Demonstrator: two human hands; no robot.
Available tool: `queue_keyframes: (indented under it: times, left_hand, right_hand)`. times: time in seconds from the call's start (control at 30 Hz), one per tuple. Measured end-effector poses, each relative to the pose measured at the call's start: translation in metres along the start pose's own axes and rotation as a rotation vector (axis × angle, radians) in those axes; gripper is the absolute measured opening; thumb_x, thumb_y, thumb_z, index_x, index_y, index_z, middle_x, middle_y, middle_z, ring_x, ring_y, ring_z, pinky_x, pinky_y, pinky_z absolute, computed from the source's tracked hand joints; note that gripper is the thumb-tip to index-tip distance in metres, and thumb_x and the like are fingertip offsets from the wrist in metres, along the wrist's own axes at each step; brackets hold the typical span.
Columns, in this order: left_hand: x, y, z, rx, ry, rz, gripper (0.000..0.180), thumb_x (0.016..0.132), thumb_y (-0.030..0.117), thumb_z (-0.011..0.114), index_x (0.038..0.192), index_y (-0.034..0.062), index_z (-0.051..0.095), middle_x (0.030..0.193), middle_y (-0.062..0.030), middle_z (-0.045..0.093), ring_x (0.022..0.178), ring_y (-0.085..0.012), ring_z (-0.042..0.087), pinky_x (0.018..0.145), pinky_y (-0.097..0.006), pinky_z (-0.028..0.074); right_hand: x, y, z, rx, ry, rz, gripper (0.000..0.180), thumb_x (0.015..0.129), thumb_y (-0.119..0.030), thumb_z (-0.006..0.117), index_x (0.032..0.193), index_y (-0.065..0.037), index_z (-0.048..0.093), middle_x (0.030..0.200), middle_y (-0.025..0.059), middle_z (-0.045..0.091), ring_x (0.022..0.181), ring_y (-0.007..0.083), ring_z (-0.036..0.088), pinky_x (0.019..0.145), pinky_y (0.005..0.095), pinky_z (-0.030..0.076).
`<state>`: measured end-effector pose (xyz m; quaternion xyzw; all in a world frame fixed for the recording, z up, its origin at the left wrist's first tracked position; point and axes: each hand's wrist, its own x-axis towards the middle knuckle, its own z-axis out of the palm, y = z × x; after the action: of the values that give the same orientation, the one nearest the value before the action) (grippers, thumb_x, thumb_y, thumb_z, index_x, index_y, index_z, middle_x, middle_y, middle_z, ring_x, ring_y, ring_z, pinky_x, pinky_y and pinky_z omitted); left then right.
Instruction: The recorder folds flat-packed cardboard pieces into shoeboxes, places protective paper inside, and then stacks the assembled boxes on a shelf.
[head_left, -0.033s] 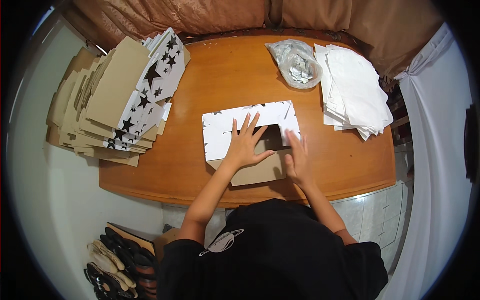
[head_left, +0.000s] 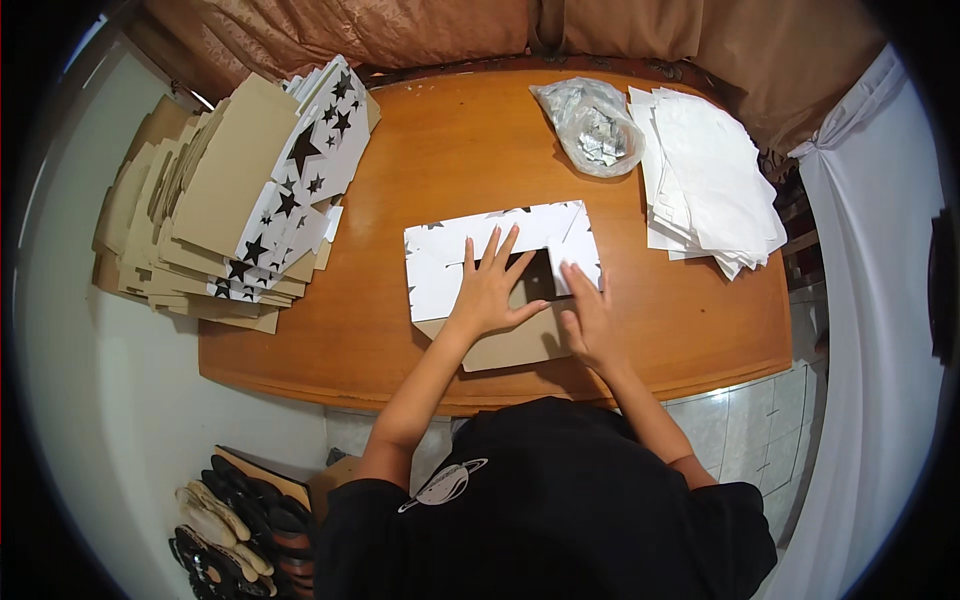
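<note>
In front of me on the table lies a cardboard box (head_left: 433, 285), white with black stars on its far and side flaps and plain brown on its near flap (head_left: 515, 345). A dark opening shows in its middle. My left hand (head_left: 488, 290) rests spread over the box's left part, fingers across the white far flap and thumb near the brown one. On the right side flap (head_left: 572, 232), my right hand (head_left: 592, 320) lies with its fingers extended, pressing the white card. Neither hand grips anything.
Flat brown cardboard pieces (head_left: 225, 180), some star-printed, are stacked at the table's left. A clear plastic bag (head_left: 575, 110) with small silvery packets lies at the far right, beside white paper sheets (head_left: 705, 180). Shoes (head_left: 240, 525) sit on the floor at lower left.
My right hand has shifted slightly left, onto the box's right flap. That flap now lies further in over the opening. My left hand stays in place.
</note>
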<state>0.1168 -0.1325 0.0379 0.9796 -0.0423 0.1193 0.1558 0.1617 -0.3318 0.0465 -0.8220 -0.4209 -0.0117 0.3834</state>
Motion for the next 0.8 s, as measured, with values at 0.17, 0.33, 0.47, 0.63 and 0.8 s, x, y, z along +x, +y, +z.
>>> queue_keyframes:
  times: [0.17,0.33,0.47,0.63,0.8]
  left_hand:
    - [0.001,-0.001,0.002,0.016,-0.009,-0.003,0.080,0.072,0.065,0.054,0.131,0.0113,0.047,0.147,-0.0176,0.020,0.136,-0.0386,0.014,0.103,-0.064,0.006]
    - [-0.001,-0.004,0.008,0.048,-0.016,-0.023,0.081,0.073,0.067,0.051,0.133,0.0142,0.044,0.148,-0.0170,0.015,0.136,-0.0380,0.011,0.100,-0.067,0.003]
    - [-0.001,-0.004,0.010,0.048,-0.003,-0.022,0.078,0.073,0.067,0.051,0.131,0.0149,0.047,0.148,-0.0170,0.016,0.136,-0.0382,0.011,0.100,-0.067,0.003]
    - [-0.015,-0.002,-0.007,-0.031,0.098,0.047,0.063,0.074,0.051,0.062,0.123,0.0135,0.054,0.145,-0.0122,0.029,0.135,-0.0340,0.021,0.103,-0.062,0.008]
    - [-0.081,-0.030,-0.025,-0.106,0.251,0.026,0.061,0.070,0.045,0.069,0.119,0.0103,0.057,0.134,-0.0095,0.046,0.129,-0.0319,0.036,0.106,-0.054,0.019]
  right_hand:
    - [-0.002,0.010,0.017,-0.226,-0.114,-0.014,0.058,0.089,-0.034,0.044,0.137,-0.004,0.031,0.137,0.0111,0.041,0.129,0.0274,0.034,0.104,0.0615,0.003]
    - [0.002,0.011,0.017,-0.446,-0.170,-0.097,0.069,0.085,-0.050,0.047,0.136,-0.006,0.033,0.132,0.0112,0.045,0.124,0.0230,0.041,0.100,0.0682,0.004]
    - [0.005,0.015,0.016,-0.476,-0.185,-0.149,0.071,0.085,-0.053,0.046,0.136,-0.006,0.033,0.129,0.0123,0.047,0.123,0.0226,0.042,0.100,0.0689,0.003]
    - [0.001,0.033,-0.003,-0.335,-0.155,-0.209,0.067,0.081,-0.053,0.051,0.132,-0.010,0.042,0.133,0.0067,0.046,0.126,0.0229,0.040,0.101,0.0677,-0.001]
    - [-0.008,0.067,-0.030,-0.390,-0.114,-0.499,0.066,0.074,-0.059,0.057,0.126,-0.018,0.052,0.135,0.0022,0.045,0.129,0.0260,0.036,0.102,0.0655,-0.005]
